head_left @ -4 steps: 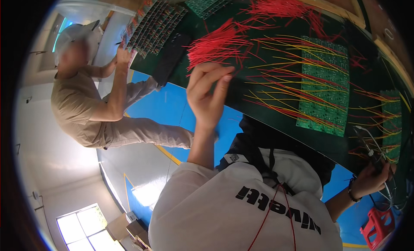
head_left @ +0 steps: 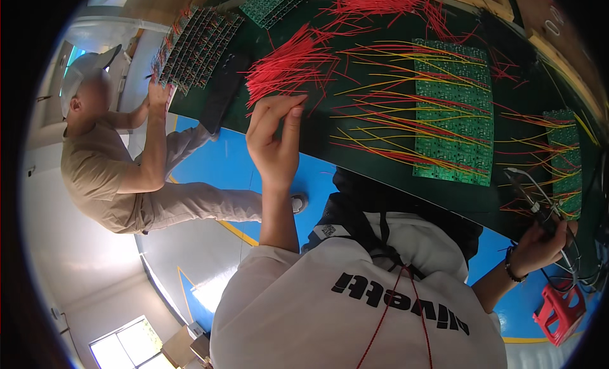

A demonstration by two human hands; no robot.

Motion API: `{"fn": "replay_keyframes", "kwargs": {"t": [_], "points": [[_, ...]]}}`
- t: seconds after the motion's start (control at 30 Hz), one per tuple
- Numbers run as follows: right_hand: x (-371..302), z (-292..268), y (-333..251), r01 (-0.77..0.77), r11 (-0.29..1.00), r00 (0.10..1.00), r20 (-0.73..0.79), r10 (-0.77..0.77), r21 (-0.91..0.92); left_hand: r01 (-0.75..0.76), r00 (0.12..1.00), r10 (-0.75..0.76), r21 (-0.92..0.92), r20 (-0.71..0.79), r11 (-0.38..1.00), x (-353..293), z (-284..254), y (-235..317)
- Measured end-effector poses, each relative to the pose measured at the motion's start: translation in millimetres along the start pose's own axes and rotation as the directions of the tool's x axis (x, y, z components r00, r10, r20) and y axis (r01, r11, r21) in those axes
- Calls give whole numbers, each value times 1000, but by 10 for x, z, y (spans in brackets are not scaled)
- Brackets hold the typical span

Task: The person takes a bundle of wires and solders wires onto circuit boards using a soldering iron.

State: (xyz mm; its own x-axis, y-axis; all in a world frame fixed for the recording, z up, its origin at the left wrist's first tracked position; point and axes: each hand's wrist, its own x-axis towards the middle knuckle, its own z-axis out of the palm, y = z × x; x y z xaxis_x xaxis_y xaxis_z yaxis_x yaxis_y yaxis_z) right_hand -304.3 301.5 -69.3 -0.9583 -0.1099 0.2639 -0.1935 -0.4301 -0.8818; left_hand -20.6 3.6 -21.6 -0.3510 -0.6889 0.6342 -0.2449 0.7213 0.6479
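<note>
My left hand is raised at the near side of a loose heap of red wires, thumb and forefinger pinched together. Whatever lies between those fingertips is too small to make out. At the far right, my right hand grips the dark handle of what looks like a soldering iron, with a bent metal tube beside it. Between the hands lies a green circuit board panel with red and yellow wires fanning out to its left. A second green panel, also wired, lies just beyond the iron.
Another red wire heap and a stack of green boards sit along the far side of the dark green table. At left, a co-worker handles a wired board stack. A red plastic stool stands lower right.
The whole view has shifted, so the table and both hands appear further left. Against the table, my hands have barely moved, and their grips look the same.
</note>
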Motion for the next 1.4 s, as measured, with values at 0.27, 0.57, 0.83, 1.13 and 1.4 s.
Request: {"fn": "replay_keyframes", "kwargs": {"t": [0.27, 0.57, 0.83, 1.13, 1.4], "points": [[-64, 408, -133, -12, 984, 994, -112, -8, -179, -113, 989, 81, 269, 125, 956, -67, 180, -36], [-37, 344, -92, 80, 968, 997, 4, -82, -237, -35, 997, 49, 202, -67, 979, -145, 275, -131], [-99, 403, -167, -36, 993, 999, 2, 36, -114, -46, 990, 26, -141, -140, 989, 136, 166, 33], [-114, 490, -200, -26, 997, 1000, -15, 25, -78, -645, 643, 652, -176, 402, 744, 1299, 1411, 643], [-112, 448, -216, -65, 998, 998, 4, 65, -16, -806, 247, 518, -123, 819, 578, 1802, 2785, 596]]}}
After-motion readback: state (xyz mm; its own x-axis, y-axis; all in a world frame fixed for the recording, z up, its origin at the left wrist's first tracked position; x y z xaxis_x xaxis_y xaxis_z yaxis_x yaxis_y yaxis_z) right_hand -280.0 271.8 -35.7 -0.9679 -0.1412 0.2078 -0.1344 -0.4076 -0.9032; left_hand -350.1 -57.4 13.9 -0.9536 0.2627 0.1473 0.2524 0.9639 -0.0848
